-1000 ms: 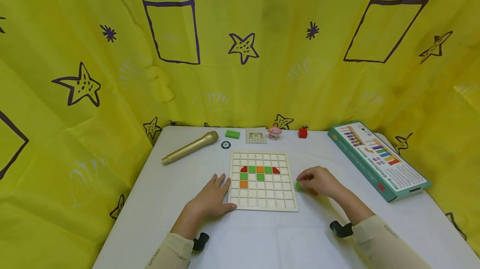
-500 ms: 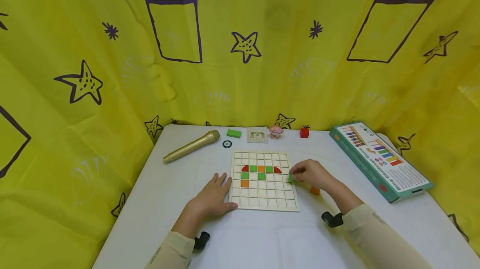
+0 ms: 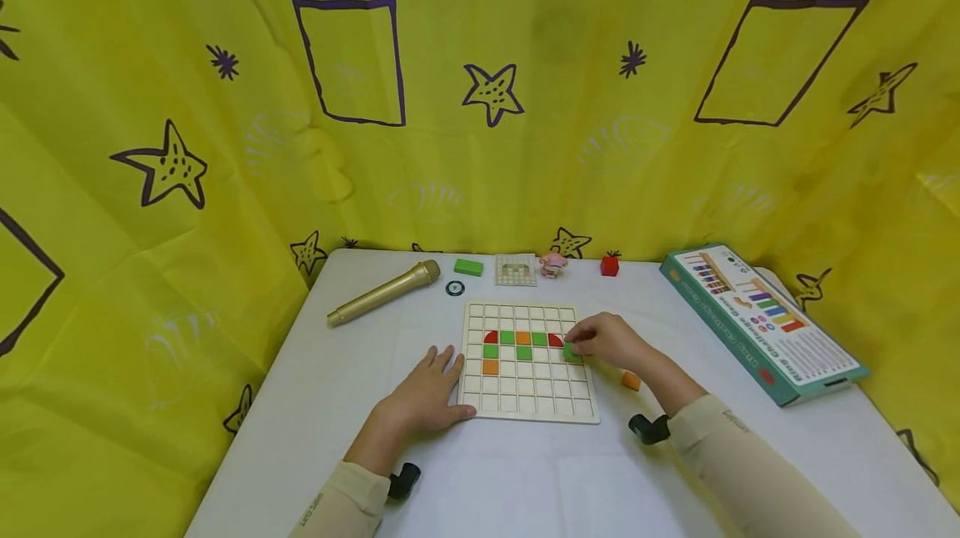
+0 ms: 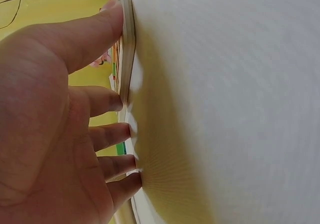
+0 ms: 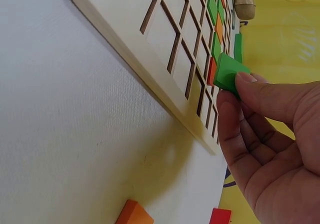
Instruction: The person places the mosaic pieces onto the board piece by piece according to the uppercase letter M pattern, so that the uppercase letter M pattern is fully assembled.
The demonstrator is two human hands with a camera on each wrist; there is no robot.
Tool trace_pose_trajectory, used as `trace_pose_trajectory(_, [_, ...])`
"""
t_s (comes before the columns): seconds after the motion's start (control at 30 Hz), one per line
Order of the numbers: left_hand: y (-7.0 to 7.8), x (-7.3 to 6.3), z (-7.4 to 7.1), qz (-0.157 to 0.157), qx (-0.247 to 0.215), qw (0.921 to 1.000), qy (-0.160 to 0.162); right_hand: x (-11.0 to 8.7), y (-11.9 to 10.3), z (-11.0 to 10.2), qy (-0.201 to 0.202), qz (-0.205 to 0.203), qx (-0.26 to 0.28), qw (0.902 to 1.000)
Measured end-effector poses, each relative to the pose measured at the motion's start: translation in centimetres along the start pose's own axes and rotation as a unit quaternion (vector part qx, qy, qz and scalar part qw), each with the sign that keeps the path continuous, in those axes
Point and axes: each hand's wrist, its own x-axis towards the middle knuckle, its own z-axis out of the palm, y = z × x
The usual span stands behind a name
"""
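My right hand (image 3: pixel 611 339) pinches a green square tile (image 5: pixel 229 73) between thumb and fingers, over the right side of a wooden grid board (image 3: pixel 525 404). Set in the board's cells are green tiles (image 3: pixel 524 353), orange tiles (image 3: pixel 491 367) and two red rounded tiles (image 3: pixel 556 339), all in the upper and left part. The held tile overlaps the cell just below and right of the right-hand red one. My left hand (image 3: pixel 423 394) rests at the board's left edge with fingers spread; in the left wrist view its thumb (image 4: pixel 107 21) touches the wooden rim.
An orange block (image 3: pixel 632 380) lies right of the board, near my right forearm. Along the back stand a gold microphone (image 3: pixel 384 294), a round disc (image 3: pixel 455 289), a green block (image 3: pixel 468 268), a pattern card (image 3: pixel 515 270), a pink figurine (image 3: pixel 553 264) and a red block (image 3: pixel 610 266). A game box (image 3: pixel 765 321) lies at right.
My right hand has carried the green tile from the table right of the board leftward over its right columns, uncovering the orange block. My left hand keeps its place at the board's edge.
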Motion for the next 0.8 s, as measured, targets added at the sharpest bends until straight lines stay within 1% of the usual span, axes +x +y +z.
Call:
trace_pose_trajectory(0.27, [-0.1, 0.1, 0.1, 0.002, -0.006, 1.0, -0.002, 0.8, -0.2, 0.6, -0.003, 0.004, -0.001, 1.0])
trace_pose_trajectory(0.5, [0.0, 0.0, 0.0, -0.003, 0.0, 1.0, -0.004, 1.0, -0.6, 0.9, -0.004, 0.0, -0.011, 0.9999])
trace_pose_trajectory(0.8, [0.0, 0.0, -0.1, 0.003, 0.006, 1.0, -0.005, 1.3, -0.9, 1.4, -0.009, 0.001, -0.018, 0.9998])
